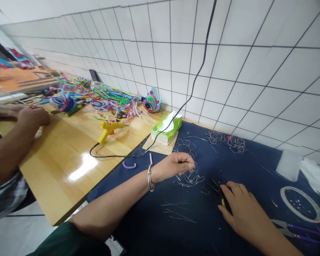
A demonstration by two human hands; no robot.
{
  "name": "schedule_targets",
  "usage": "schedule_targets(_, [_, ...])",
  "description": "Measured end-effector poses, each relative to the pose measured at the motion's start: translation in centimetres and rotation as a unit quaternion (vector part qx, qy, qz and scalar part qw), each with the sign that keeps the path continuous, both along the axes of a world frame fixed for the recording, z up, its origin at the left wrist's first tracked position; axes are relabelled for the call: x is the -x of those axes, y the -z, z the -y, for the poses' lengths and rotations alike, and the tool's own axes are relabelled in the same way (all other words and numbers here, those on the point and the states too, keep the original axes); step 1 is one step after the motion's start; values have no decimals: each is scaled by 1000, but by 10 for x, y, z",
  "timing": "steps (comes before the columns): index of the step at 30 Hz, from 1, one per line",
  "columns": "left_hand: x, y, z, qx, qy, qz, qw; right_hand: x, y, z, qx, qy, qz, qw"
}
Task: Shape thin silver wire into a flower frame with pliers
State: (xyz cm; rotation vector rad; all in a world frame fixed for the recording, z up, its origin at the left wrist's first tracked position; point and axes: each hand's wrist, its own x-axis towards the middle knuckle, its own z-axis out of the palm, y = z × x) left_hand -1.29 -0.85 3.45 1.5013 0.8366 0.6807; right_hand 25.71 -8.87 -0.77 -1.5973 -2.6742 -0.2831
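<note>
Dark green sleeve point(72, 241) down at the bottom edge, and out of it reaches the left forearm, a silver bangle point(150, 179) around the wrist. Straight to the action: the left hand point(174, 165) has thumb and forefinger pinched together on a beaded wire frame point(189, 185), which sits just below the fingertips over the navy cloth point(200, 238); whether it touches down, I can't tell. Opposite, the right hand point(240, 203) is wrapped around dark pliers point(216, 186), a flash of yellow at the handle, the nose angled toward the frame but apart from it.

Between the two, one small hooked wire point(207, 193) lies on the cloth; closer in, a scatter of straight wires point(176, 204), some crossing. Just beyond the left hand, a flower-shaped wire piece point(186, 147); farther back, near the tiled wall point(160, 53), two wire bundles point(236, 144).

Out right: a white ring point(284, 197) with tiny beads inside it, and purple-handled scissors point(306, 231) just beside it. Over left, a green tissue pack point(166, 129) on brown card point(160, 148), then a yellow glue gun point(109, 131) on the wooden table point(56, 170), a bright heap of pipe cleaners point(117, 101) behind. Far left, a co-worker's hand point(33, 116) rests above the tabletop, its grip too hidden to call.
</note>
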Motion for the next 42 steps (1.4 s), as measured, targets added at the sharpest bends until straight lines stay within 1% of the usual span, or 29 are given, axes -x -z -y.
schedule_targets(3, [0, 0, 1, 4, -4, -1, 1000, 2, 7, -2, -1, -5, 23, 1000])
schedule_targets(5, [-1, 0, 1, 6, -7, -2, 1000, 0, 14, -7, -5, 13, 11, 1000])
schedule_targets(7, [-1, 0, 2, 8, -7, 0, 1000, -5, 16, -13, 7, 37, -39, 999])
schedule_targets(9, [-2, 1, 3, 10, -3, 4, 1000, -8, 11, -18, 55, 61, -126, 989])
schedule_targets(10, [-2, 2, 3, 11, 1, 5, 1000, -7, 4, -19, 99, 75, -175, 977])
schedule_targets(12, [-4, 4, 4, 10, 14, 0, 1000, 1, -15, -22, 190, 115, -267, 938])
schedule_targets(13, [-5, 5, 5, 6, 19, -4, 1000, 8, -26, -23, 223, 130, -298, 919])
schedule_targets(14, [-6, 5, 5, 0, 25, -8, 1000, 17, -38, -25, 238, 131, -322, 907])
schedule_targets(17, [-7, 6, 7, -15, 36, -7, 999, 47, -67, -34, 228, 116, -368, 894])
schedule_targets(18, [-7, 5, 7, -16, 38, -5, 999, 56, -74, -39, 223, 99, -376, 894])
schedule_targets(20, [-7, 5, 7, -15, 41, -2, 999, 71, -81, -48, 217, 62, -369, 902])
schedule_targets(23, [-5, 4, 6, -7, 39, -7, 999, 82, -82, -60, 226, 22, -339, 913])
schedule_targets(26, [-5, 5, 5, 9, 34, -4, 999, 83, -78, -65, 227, 11, -336, 914])
schedule_targets(31, [-5, 5, 5, 43, 37, 29, 998, 79, -75, -61, 206, 24, -356, 911])
schedule_targets(34, [-5, 5, 4, 55, 58, 52, 995, 77, -77, -59, 194, 39, -363, 910])
schedule_targets(38, [-4, 7, 3, 54, 83, 57, 993, 75, -79, -58, 181, 43, -366, 912])
schedule_targets(42, [-4, 9, 2, 32, 75, 43, 996, 73, -79, -58, 175, 38, -375, 910])
